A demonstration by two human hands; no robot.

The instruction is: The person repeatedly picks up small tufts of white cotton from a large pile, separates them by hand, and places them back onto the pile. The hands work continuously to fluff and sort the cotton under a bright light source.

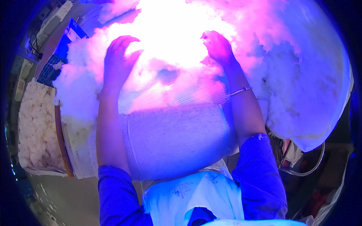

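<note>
Fingers and thumb stand apart on the left hand; glare prevents telling whether those of the right hand are clamped. Fluff lies between and around both, over a ribbed surface. Nearer the body: a pale pad.

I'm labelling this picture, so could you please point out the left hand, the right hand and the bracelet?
Left hand [117, 62]: head view, back of the hand.
Right hand [220, 49]: head view, back of the hand.
Bracelet [241, 90]: head view, middle of the thin band.
</note>
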